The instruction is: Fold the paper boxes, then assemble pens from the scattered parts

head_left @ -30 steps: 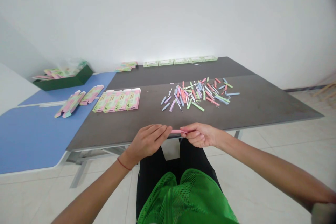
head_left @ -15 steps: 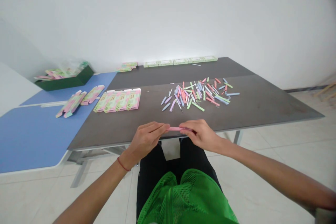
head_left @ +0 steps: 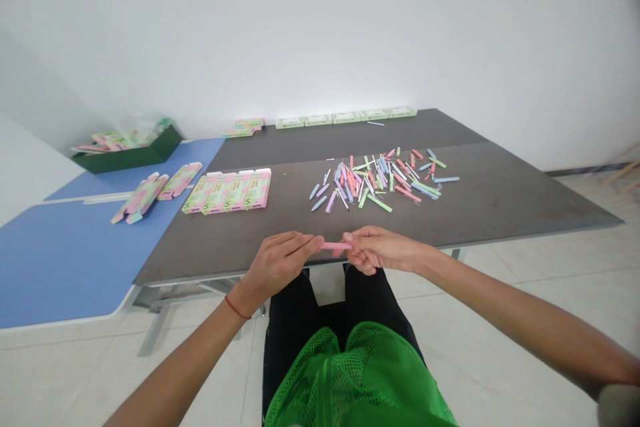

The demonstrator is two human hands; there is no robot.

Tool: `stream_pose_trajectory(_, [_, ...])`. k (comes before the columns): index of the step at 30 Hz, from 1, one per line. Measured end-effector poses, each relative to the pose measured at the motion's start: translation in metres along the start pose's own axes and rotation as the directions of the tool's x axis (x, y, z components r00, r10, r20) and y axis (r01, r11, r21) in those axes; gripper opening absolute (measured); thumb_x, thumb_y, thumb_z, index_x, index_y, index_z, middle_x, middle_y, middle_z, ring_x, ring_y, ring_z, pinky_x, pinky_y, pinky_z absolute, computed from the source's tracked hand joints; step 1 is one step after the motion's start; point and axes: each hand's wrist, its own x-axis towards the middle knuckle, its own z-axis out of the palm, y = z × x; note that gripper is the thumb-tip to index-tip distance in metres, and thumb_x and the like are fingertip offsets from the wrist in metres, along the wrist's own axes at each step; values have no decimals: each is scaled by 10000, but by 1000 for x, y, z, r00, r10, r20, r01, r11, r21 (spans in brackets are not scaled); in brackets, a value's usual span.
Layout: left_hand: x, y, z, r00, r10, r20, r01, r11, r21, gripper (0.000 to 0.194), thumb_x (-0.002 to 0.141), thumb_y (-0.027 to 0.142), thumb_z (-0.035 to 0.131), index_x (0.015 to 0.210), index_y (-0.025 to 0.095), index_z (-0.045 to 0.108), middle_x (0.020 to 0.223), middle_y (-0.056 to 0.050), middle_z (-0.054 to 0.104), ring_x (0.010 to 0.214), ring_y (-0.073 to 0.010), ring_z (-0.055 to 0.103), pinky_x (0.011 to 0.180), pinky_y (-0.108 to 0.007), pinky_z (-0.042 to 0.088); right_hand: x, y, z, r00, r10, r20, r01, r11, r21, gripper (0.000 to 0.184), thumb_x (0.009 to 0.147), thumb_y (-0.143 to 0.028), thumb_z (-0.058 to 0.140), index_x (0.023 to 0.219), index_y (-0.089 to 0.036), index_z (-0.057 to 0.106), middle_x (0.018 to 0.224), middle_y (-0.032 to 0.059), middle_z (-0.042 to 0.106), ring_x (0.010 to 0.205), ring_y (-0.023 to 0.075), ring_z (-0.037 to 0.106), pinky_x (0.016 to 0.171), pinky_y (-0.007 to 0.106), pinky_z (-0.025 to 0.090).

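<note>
A slim pink pen [head_left: 334,245] is held level just above the table's near edge. My left hand [head_left: 283,260] is closed, pinching its left end between thumb and fingertips. At the other end, my right hand [head_left: 373,250] has its fingers curled round the pen, which hides the tip. A darker pink bit shows just under the pen beside my right fingertips; its kind is unclear. Beyond my hands lies a loose heap of pen parts [head_left: 379,179] in pink, red, green, blue and purple, with thin white refills among them.
Several pink-green cartons [head_left: 227,191] lie in a row on the dark table [head_left: 480,213]. More boxes [head_left: 345,118] line the wall. On the blue table [head_left: 55,260] at left are flattened-looking cartons [head_left: 140,198] and a green bin [head_left: 125,158] of packaging.
My right hand has turned and its fingers have shifted on the pen's right end, with the lower fingers now showing. My left hand keeps its pinch.
</note>
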Motion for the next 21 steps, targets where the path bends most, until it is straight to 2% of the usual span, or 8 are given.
stream_pose_trajectory(3, [1,1,3,994,-103,-21,101,993,-61,258,966,135,670,1222,171,672,1050,-69,796,850,-155,745,791,-291,622,-10,-3,10,907,-374,-193,250,848,-467,454,842,-475,810,1152,-168,685,860,45,701,702,151,623,649,263,504])
stream_pose_trajectory(6, [3,4,3,991,-131,-14,129,987,-98,256,974,147,662,1228,175,673,1056,-70,797,852,-153,745,788,-289,616,-17,-1,18,765,-636,-96,296,480,-826,245,965,-385,676,1077,-175,737,957,98,712,822,197,622,765,312,469])
stream_pose_trajectory(9, [4,7,3,989,-144,-28,139,983,-123,264,967,140,672,1229,173,668,1048,-65,796,848,-149,738,784,-284,612,-20,1,24,730,-683,32,299,277,-913,284,1046,-322,509,1109,-152,729,895,104,674,759,192,565,737,322,416])
stream_pose_trajectory(12, [4,8,4,993,-113,-34,109,989,-104,275,962,129,673,1235,167,663,1055,-70,791,860,-155,733,788,-291,615,-19,-3,26,790,-613,-15,301,408,-862,324,1046,-359,507,932,-143,720,723,33,568,646,148,466,638,287,356])
stream_pose_trajectory(14, [3,8,3,997,-64,-36,62,996,-63,280,971,117,649,1246,168,660,1052,-73,789,868,-163,734,807,-307,623,-15,-7,23,888,-447,-107,260,681,-685,378,1018,-436,554,811,-143,671,620,-19,465,550,108,365,538,254,292])
stream_pose_trajectory(16, [1,8,0,1000,-5,-31,5,1000,-2,294,979,92,616,1263,162,652,1045,-78,788,871,-172,738,827,-326,631,-9,-11,16,985,-146,-94,104,928,-357,387,964,-491,625,781,-150,619,555,-77,351,479,76,232,453,222,208])
stream_pose_trajectory(18, [0,8,-4,999,51,-11,-50,997,59,324,980,76,601,1295,145,635,1048,-89,786,892,-186,741,844,-342,635,-1,-13,7,988,133,73,-129,990,-60,358,926,-479,673,789,-164,574,526,-124,260,457,60,122,404,194,150])
stream_pose_trajectory(21, [-3,7,-8,995,81,52,-85,992,92,386,991,75,584,1370,146,600,1112,-107,775,981,-200,741,906,-357,626,7,-11,-1,923,277,269,-311,946,95,330,935,-440,668,785,-181,529,503,-152,202,445,55,54,363,170,131])
